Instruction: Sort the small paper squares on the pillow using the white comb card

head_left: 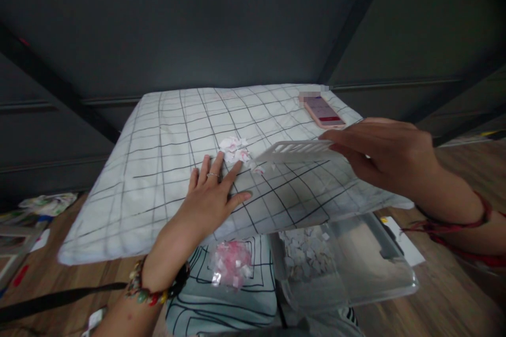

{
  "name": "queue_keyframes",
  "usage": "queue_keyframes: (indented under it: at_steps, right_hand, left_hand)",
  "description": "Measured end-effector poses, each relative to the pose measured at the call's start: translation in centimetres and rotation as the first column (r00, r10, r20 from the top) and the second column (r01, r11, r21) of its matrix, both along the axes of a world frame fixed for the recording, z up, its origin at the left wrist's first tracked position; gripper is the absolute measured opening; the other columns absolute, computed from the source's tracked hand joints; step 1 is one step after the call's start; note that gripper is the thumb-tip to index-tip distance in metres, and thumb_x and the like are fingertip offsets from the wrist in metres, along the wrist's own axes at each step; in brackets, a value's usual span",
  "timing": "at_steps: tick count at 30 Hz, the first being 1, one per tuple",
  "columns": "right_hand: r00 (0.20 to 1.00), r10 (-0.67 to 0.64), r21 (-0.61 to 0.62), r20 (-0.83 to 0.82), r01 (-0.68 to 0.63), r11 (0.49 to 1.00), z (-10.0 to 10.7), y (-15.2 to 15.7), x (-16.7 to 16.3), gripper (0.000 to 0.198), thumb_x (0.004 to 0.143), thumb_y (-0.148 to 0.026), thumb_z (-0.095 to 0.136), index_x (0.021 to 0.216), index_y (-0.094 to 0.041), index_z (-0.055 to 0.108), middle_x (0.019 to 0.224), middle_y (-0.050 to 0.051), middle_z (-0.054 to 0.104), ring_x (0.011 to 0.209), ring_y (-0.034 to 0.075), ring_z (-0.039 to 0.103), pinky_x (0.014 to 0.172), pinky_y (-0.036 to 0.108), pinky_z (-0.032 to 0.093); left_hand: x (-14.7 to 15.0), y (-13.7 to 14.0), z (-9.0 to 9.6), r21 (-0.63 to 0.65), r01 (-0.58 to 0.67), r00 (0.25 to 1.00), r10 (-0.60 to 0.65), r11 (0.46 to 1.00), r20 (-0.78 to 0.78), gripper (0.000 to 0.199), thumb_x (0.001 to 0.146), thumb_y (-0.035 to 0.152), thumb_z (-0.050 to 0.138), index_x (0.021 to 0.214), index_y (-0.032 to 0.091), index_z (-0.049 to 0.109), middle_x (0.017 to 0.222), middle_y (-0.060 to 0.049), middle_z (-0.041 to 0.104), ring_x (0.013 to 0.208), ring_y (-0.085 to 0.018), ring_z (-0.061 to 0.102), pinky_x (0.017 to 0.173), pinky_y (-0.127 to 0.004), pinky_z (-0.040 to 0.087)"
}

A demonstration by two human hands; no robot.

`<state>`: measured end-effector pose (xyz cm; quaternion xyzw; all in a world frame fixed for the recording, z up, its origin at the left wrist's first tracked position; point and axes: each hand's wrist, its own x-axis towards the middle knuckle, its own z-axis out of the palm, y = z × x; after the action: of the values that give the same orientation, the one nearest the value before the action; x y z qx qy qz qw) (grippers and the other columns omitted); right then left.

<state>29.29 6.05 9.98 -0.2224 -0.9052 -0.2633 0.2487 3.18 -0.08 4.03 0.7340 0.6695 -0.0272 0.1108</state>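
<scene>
My left hand lies with fingers spread on the white checked cloth. Its fingertips reach the near side of a small heap of white and pinkish paper-like pieces. Between thumb and fingers, my right hand grips a flat white slotted plastic piece. That piece is held tilted over the cloth, its far end beside a few loose bits right of the heap. Whether its edge touches the cloth I cannot tell.
A phone in a pink case lies at the back right. Below the front edge, a clear plastic box holds many small pale pieces. Left of it, a clear bag of pink and white bits rests on patterned fabric. A dark panel stands behind.
</scene>
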Motion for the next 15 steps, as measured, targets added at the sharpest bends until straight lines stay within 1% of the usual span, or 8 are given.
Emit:
queue_keyframes:
  at_steps: [4, 6, 10, 13, 15]
  right_hand:
    - [0.999, 0.029, 0.005, 0.045, -0.029, 1.000, -0.12, 0.30, -0.17, 0.015, 0.086, -0.014, 0.046, 0.095, -0.016, 0.058, 0.066, -0.001, 0.064, 0.057, 0.013, 0.056, 0.055, 0.026, 0.041]
    - [0.998, 0.012, -0.002, 0.065, -0.012, 1.000, -0.15, 0.27, 0.10, 0.015, 0.086, -0.014, 0.047, 0.096, -0.016, 0.058, 0.067, 0.000, 0.064, 0.057, 0.013, 0.057, 0.054, 0.027, 0.041]
    - [0.998, -0.021, 0.020, 0.058, 0.020, 1.000, -0.11, 0.02, 0.20, 0.016, 0.084, -0.013, 0.048, 0.096, -0.016, 0.059, 0.069, 0.001, 0.066, 0.061, 0.013, 0.059, 0.058, 0.026, 0.043]
    - [1.000, -0.002, 0.046, 0.024, 0.001, 0.999, -0.15, 0.16, -0.39, 0.018, 0.085, -0.013, 0.046, 0.095, -0.017, 0.060, 0.067, 0.000, 0.065, 0.058, 0.012, 0.057, 0.058, 0.025, 0.042]
    - [0.999, 0.021, 0.024, 0.042, -0.022, 0.999, -0.11, 0.41, -0.58, 0.021, 0.084, -0.010, 0.044, 0.095, -0.017, 0.060, 0.066, 0.000, 0.065, 0.057, 0.012, 0.056, 0.058, 0.025, 0.042]
  left_hand:
    - [-0.10, -0.18, -0.04, 0.004, -0.003, 1.000, 0.003, 1.000, -0.013, 0.063, 0.088, 0.058, 0.036, 0.143, 0.029, 0.024, 0.155, -0.011, 0.005, 0.138, -0.037, -0.001, 0.108, -0.056, 0.017]
    - [-0.21, -0.30, -0.08, 0.001, -0.003, 1.000, 0.003, 1.000, -0.018, 0.063, 0.088, 0.058, 0.036, 0.142, 0.028, 0.026, 0.154, -0.012, 0.007, 0.138, -0.038, 0.000, 0.108, -0.055, 0.017]
    - [-0.45, -0.35, -0.34, 0.030, 0.009, 1.000, -0.009, 1.000, -0.008, 0.065, 0.087, 0.060, 0.035, 0.143, 0.026, 0.026, 0.154, -0.013, 0.009, 0.138, -0.039, 0.003, 0.107, -0.057, 0.018]
    - [-0.55, -0.35, -0.52, 0.057, 0.015, 1.000, -0.016, 0.998, 0.004, 0.066, 0.087, 0.061, 0.033, 0.142, 0.027, 0.027, 0.154, -0.012, 0.012, 0.138, -0.039, 0.005, 0.106, -0.058, 0.020]
    - [-0.58, -0.42, -0.57, 0.055, 0.013, 1.000, -0.013, 0.998, 0.001, 0.065, 0.087, 0.060, 0.032, 0.142, 0.026, 0.027, 0.154, -0.011, 0.012, 0.138, -0.039, 0.005, 0.106, -0.057, 0.021]
